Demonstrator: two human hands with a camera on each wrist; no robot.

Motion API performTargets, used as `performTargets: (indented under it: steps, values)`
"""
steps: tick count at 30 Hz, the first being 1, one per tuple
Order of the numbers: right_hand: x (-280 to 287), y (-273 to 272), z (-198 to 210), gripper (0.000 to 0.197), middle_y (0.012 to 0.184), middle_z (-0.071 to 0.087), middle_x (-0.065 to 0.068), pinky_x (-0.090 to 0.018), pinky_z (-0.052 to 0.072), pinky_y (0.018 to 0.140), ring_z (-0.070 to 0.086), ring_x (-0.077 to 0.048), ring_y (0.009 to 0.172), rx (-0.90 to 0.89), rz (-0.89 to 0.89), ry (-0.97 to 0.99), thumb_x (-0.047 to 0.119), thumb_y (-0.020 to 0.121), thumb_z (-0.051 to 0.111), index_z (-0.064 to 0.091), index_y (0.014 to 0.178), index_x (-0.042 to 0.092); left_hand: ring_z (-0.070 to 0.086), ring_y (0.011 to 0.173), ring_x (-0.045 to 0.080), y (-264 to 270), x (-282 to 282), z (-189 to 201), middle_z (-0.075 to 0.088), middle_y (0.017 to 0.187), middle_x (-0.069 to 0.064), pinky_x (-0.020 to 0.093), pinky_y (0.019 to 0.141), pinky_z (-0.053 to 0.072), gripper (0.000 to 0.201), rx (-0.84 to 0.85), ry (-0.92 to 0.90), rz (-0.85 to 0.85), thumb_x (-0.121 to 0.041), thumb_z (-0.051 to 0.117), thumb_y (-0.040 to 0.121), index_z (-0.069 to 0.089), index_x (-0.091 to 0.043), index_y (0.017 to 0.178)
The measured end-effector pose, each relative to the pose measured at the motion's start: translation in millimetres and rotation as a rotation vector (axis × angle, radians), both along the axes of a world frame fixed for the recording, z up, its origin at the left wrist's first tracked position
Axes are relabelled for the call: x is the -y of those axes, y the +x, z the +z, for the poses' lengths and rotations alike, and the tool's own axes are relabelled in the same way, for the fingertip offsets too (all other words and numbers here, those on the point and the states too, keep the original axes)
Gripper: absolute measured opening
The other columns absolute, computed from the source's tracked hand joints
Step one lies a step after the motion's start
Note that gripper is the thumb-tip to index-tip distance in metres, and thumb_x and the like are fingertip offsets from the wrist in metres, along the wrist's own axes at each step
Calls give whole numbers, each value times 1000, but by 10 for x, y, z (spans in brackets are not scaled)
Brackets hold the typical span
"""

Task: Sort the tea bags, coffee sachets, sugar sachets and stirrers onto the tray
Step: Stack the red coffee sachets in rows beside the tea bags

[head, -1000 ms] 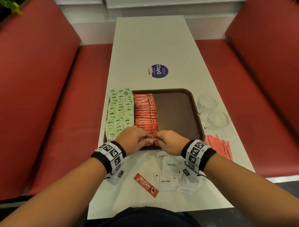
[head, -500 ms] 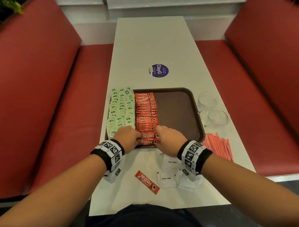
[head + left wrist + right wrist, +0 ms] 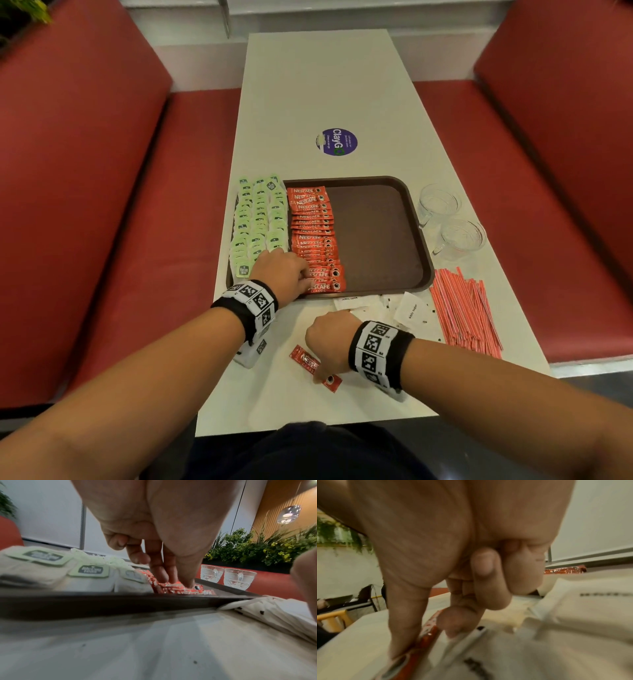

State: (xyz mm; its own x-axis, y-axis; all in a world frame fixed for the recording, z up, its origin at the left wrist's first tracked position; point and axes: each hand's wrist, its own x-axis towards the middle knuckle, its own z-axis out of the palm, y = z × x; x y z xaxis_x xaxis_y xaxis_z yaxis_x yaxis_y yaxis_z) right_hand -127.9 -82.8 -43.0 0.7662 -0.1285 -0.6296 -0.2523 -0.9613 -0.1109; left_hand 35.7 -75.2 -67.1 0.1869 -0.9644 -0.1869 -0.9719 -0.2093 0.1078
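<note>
Guide: Red bench seats point(image 3: 102, 171) flank a long white table point(image 3: 325, 85). At 12 o'clock from the person sits a brown tray point(image 3: 376, 240). Green tea bags point(image 3: 258, 219) fill its 9 o'clock side, and a row of red coffee sachets point(image 3: 313, 222) runs just beside them. The 3 o'clock half is bare.

Listener: What is off the tray?

Guide: A bundle of red stirrers point(image 3: 462, 311) lies on the table at 4 o'clock from the tray. White sugar sachets point(image 3: 411, 310) lie along its near rim.

Listener: And the hands?

Guide: Fingers mostly straight, the left hand point(image 3: 282, 270) presses on the near end of the coffee row. Half a second ago the right hand point(image 3: 329, 339) was there too. It has drawn back toward 6 o'clock and now pinches, thumb against forefinger, one loose coffee sachet point(image 3: 303, 359) on the table, apart from the tray.

Listener: Meaning?

Guide: Probably the row is settled and this last one joins it next. Sugar and stirrers remain to sort.

Listener: How does it lie?

Guide: Flat, with its long axis from 10 to 4 o'clock and the cup-logo end at 4. The row's sachets run 9 to 3, so it likely needs a slight turn.
</note>
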Motion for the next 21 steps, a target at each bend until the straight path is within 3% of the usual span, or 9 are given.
performTargets:
  steps: [4,6,8,12,16,21]
  values:
    - [-41,-18,-64,37,66,49,0,-29,45,57,52,-21,61,31,-37,26,40,89,68,50,70,15,56,93,15,-3,-129,58,64,94,-12,40,90,44,26,-53,-48,-9,-54,50,95,65,-33,97]
    - [-55,-33,-97,25,68,53,-2,-29,42,56,56,-25,67,44,-64,34,32,90,63,56,74,14,58,90,14,7,-209,86,65,94,-11,37,85,47,26,-142,-35,-24,-52,51,96,66,-31,97]
    - [-43,-43,-108,17,77,60,-5,-31,46,60,60,-28,72,75,-112,71,29,91,59,63,87,13,61,86,14,10,-299,127,67,92,-8,33,77,49,30,-255,10,-36,-50,51,97,68,-26,95]
    - [113,-68,-36,18,88,60,-6,-32,43,66,57,-27,77,178,-201,135,29,97,50,60,101,14,60,76,9,27,-473,224,68,82,-9,29,69,49,35,-377,31,-92,-53,54,95,72,-24,90]
    - [323,-86,17,22,97,67,-4,-36,51,77,62,-26,89,287,-305,202,36,99,53,59,107,17,59,77,3,85,-552,252,67,84,-13,27,72,48,27,-381,29,-160,-55,67,85,76,-31,95]
    - [524,-135,56,20,110,66,-5,-40,51,88,60,-25,99,397,-412,256,33,100,55,58,113,19,57,91,8,71,-479,302,68,95,-10,26,78,44,22,-304,-60,-215,-42,68,90,76,-30,106]
